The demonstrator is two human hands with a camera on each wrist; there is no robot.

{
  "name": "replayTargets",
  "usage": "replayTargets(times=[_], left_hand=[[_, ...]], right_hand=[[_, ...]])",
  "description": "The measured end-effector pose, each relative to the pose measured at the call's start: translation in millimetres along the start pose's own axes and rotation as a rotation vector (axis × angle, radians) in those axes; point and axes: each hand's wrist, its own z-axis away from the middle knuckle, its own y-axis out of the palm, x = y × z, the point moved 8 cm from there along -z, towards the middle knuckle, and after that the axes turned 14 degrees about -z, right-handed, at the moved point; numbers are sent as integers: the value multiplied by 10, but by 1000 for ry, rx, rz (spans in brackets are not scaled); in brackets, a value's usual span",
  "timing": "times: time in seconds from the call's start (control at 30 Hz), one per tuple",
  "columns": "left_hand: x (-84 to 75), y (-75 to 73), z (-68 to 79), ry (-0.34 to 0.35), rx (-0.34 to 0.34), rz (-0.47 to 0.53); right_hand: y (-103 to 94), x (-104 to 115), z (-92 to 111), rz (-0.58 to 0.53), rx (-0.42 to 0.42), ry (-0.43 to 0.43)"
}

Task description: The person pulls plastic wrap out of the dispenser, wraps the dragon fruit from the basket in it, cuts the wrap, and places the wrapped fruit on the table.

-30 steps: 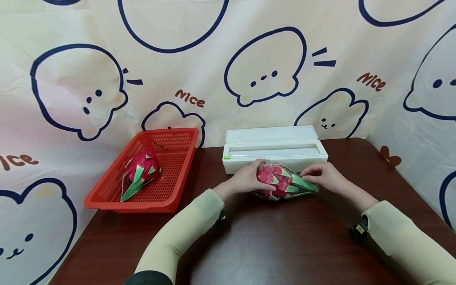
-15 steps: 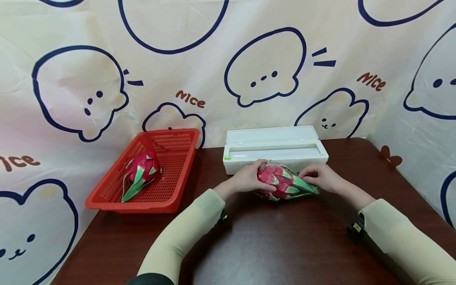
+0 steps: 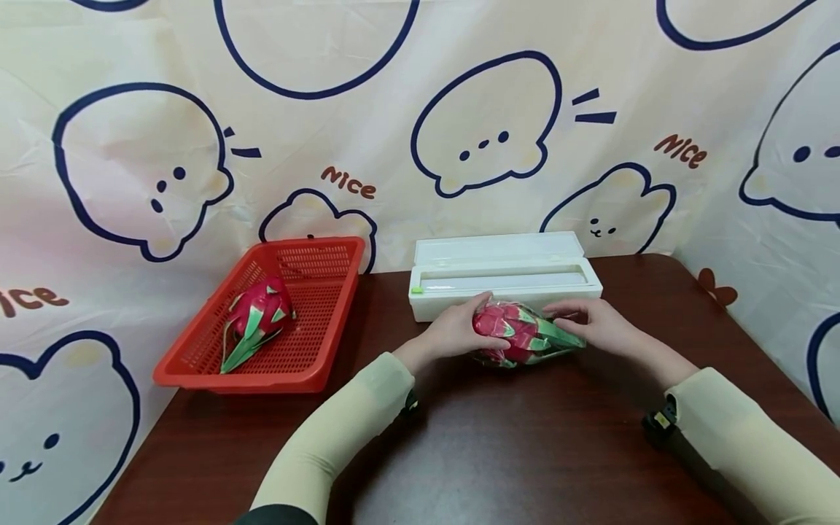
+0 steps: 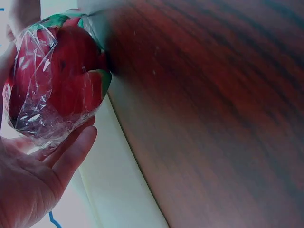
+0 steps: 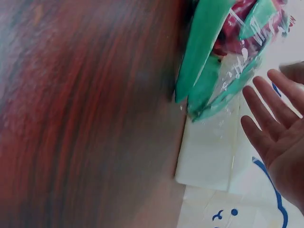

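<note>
A pink dragon fruit (image 3: 515,335) with green leaf tips lies on the table in clear, wrinkled cling film. My left hand (image 3: 453,332) holds its rounded left end, thumb in front. In the left wrist view the film (image 4: 35,85) shines over the red skin, with the left hand (image 4: 42,180) cupped against it. Around the leafy end is my right hand (image 3: 600,326). The right wrist view shows the right hand (image 5: 280,123) with its fingers extended beside the wrapped leaves (image 5: 202,57); whether they touch the film I cannot tell.
Right behind the fruit stands a white cling film dispenser (image 3: 505,302), its lid raised. A red plastic basket (image 3: 321,335) at the left holds another dragon fruit (image 3: 261,310), which looks unwrapped. A patterned curtain (image 3: 394,211) hangs behind the brown table (image 3: 499,452).
The right hand's fingers have straightened and loosened from the leaf tips. My left hand keeps its hold, and the fruit has stayed in place.
</note>
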Motion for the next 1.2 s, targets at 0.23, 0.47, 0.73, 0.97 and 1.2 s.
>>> replayTargets(times=[0.23,0.47,0.73,0.97,1.2], left_hand=[[-58,0,-4,55,13,-6],[-9,16,-21,67,114,90],[254,-275,194,74,10,186],[253,-275,460,263,-123,178],[201,-236,440,304,-196,251]], right_hand=[[282,40,-57,21,149,-44],[336,3,-110,-5,182,-1],[330,-36,-152,-23,177,17],[311,-90,-173,-57,170,25],[302,-122,-156,-88,176,14]])
